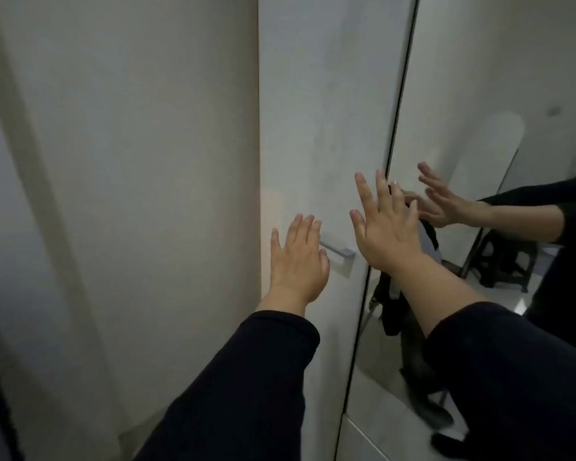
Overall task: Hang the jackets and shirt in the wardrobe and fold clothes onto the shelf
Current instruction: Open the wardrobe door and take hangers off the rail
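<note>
I am standing close to the wardrobe door (316, 111), and it looks shut. My left hand (296, 261) is flat, fingers straight and a little spread, holding nothing. Its fingertips are right by the small metal handle (338, 252) on the door. My right hand (386, 224) is flat and empty too, up near the dark edge where the door meets the mirror (479, 94). I cannot tell if either hand is really touching. In the mirror I can see some dark clothes (391, 304) piled behind me, near a dark stool (499, 261). Those may be the things I have to hang and fold, but I cannot tell which is a jacket or a shirt. I think the job has hardly begun, because the door needs opening. To do that well, I should curl my left fingers round the handle and pull gently, keeping my right fingers away from the gap so they don't get pinched.
</note>
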A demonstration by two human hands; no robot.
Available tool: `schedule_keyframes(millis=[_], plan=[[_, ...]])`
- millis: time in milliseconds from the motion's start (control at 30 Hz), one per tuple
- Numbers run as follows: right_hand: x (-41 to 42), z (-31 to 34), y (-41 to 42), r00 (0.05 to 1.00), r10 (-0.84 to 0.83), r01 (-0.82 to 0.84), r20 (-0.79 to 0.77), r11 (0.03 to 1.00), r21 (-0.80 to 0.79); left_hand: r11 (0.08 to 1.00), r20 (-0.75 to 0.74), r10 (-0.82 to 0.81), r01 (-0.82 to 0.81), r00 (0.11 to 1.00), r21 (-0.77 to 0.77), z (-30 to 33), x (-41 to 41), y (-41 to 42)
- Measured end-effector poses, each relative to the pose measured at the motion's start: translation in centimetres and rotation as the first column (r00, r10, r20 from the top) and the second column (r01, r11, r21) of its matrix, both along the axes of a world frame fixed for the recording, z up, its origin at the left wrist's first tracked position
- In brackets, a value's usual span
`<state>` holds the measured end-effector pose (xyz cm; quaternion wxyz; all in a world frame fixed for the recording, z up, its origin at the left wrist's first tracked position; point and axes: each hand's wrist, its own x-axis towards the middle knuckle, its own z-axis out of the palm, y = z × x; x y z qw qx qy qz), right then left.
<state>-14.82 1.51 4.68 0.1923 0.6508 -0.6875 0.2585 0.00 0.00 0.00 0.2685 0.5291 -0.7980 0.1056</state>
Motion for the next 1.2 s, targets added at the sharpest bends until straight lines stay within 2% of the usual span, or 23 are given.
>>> schedule_keyframes(millis=[200, 333, 433, 567, 667, 833, 933, 1000, 1067, 1200], plan=[[-2.3, -0.2, -3.8, 0.993, -0.056, 0.051, -0.105, 0.997, -0.052, 0.949, 0.04, -0.132, 0.114, 0.99, 0.293, -2.2, -4.6, -5.0], [-3.2, -1.0, -6.0, 0.983, -0.104, 0.089, -0.153, 0.991, -0.098, 0.9, 0.089, -0.148, 0.096, 0.985, 0.426, -3.2, -7.1, -8.6], [-3.5, -2.2, -7.2, 0.963, -0.163, 0.133, -0.212, 0.98, -0.149, 0.904, 0.113, -0.149, 0.089, 0.982, 0.418, -4.3, -8.2, -10.2], [-3.8, -3.0, -7.8, 0.946, -0.215, 0.172, -0.243, 0.968, -0.184, 0.944, 0.234, -0.094, 0.011, 0.968, 0.331, -4.8, -8.5, -10.9], [-3.2, -2.9, -7.8, 0.948, -0.223, 0.191, -0.229, 0.969, -0.154, 0.942, 0.201, -0.112, 0.04, 0.973, 0.333, -4.4, -8.0, -11.0], [-1.1, -3.2, -7.5, 0.99, -0.086, 0.071, -0.115, 0.989, -0.133, 0.929, 0.096, -0.132, 0.09, 0.987, 0.36, -4.6, -5.7, -9.4], [1.4, -3.0, -6.8, 0.991, 0.109, -0.08, 0.083, 0.952, -0.295, 0.925, 0.028, -0.132, 0.113, 0.991, 0.364, -4.5, -3.7, -8.4], [3.3, -2.1, -6.2, 0.913, 0.275, -0.138, 0.3, 0.902, -0.409, 0.916, 0.024, -0.13, 0.111, 0.991, 0.385, -4.3, -2.3, -7.8], [5.0, -1.3, -5.5, 0.805, 0.368, -0.156, 0.466, 0.888, -0.432, 0.913, 0.012, -0.119, 0.104, 0.993, 0.395, -4.1, -1.0, -7.1], [7.6, -1.0, -4.5, 0.736, 0.444, -0.208, 0.51, 0.866, -0.454, 0.915, -0.022, -0.036, 0.042, 0.999, 0.401, -3.5, 1.8, -5.5]])
